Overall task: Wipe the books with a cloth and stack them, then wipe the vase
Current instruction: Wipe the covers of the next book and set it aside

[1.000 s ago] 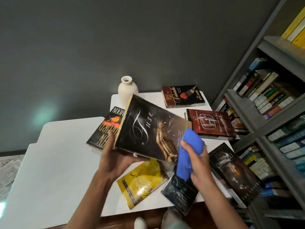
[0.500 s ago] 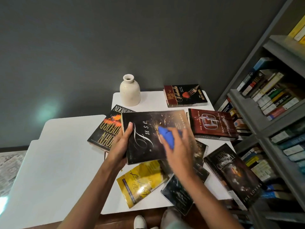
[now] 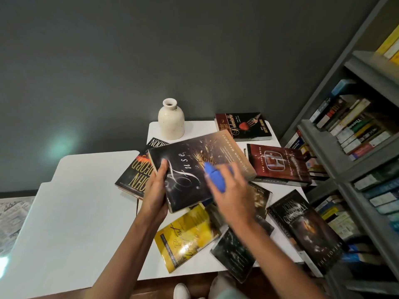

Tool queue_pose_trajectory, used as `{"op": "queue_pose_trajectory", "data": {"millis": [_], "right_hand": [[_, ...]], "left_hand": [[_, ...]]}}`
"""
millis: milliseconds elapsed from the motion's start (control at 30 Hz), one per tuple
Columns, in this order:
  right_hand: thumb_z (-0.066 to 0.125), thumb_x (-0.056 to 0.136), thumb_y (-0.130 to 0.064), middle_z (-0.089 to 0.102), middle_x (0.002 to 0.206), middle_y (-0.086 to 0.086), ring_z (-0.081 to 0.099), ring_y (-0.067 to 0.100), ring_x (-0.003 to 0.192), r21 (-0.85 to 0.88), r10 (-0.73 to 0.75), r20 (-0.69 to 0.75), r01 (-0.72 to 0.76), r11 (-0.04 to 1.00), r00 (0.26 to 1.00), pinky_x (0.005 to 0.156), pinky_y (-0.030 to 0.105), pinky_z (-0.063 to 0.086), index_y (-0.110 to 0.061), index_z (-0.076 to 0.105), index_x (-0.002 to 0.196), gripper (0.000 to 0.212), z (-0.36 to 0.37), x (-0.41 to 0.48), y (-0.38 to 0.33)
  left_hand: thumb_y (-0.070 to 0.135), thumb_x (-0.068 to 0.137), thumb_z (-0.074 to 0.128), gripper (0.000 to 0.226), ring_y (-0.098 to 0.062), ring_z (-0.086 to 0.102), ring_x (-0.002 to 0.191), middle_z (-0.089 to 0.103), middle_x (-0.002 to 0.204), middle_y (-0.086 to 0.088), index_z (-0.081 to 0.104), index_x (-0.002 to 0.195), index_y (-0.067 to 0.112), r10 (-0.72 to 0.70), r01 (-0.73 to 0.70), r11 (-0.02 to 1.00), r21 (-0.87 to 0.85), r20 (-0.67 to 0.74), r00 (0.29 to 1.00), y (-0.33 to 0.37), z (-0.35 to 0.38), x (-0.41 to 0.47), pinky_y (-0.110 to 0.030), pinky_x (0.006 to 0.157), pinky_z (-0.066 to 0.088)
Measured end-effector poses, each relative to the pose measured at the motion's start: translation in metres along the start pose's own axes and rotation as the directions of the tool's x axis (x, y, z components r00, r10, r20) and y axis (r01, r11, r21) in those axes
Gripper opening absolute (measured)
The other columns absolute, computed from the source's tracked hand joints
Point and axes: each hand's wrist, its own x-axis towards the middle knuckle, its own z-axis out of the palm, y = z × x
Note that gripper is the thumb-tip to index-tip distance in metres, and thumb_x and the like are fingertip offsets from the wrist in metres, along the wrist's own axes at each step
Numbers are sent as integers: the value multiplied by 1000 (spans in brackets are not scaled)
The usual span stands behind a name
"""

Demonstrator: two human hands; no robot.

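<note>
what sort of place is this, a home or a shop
Probably a home study or reading corner, though a small library is possible: a packed grey bookshelf, a white table strewn with books, and a cream ceramic vase.

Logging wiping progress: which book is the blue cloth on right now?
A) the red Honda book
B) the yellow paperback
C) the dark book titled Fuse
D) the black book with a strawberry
C: the right hand holds the blue cloth against the cover of the dark Fuse book, while the left hand grips that book's edge.
</note>
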Motion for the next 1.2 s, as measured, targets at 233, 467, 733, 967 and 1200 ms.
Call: {"op": "queue_pose_trajectory", "data": {"millis": [233,467,733,967,1200], "right_hand": [[60,80,-47,53,94,-3,57,9,67,141,-264,70,253,957,962,57,25,55,-24,56,108,37,4,-24,-27],[57,86,-43,51,96,4,52,10,73,183,145,-309,-90,979,940,59,24,54,-7,62,101,39,-19,17,45],[48,94,-47,45,105,1,60,21,76,305,-348,-153,379,873,925,60,32,53,-23,54,117,33,6,-32,-49],[51,91,-51,46,104,0,55,11,72,129,-278,-272,321,938,921,58,21,50,-22,53,114,38,-17,2,-6],[56,87,-32,55,103,15,50,5,92,349,76,-377,65,935,923,87,10,40,-1,62,99,34,-55,62,50]], "left_hand": [[46,85,62,62,-33,64,110,65,123,-20,58,131,5,-14,15,1000,-28,25,1000,-6,-4,-2,-42,89,56],[35,98,50,38,-23,73,85,73,106,-12,62,122,8,-117,120,981,-152,25,993,-5,-13,-5,-38,73,61],[38,105,20,66,-28,56,123,55,132,-28,52,126,-17,-68,198,925,-324,372,926,-20,2,-12,-33,110,37],[27,92,56,31,-26,72,60,73,75,-19,71,84,1,-261,288,926,-244,138,955,-3,15,-29,-38,46,58],[17,86,62,33,-34,72,66,71,90,-25,57,114,0,-375,392,871,-295,116,920,9,6,-37,-42,45,57]]}}
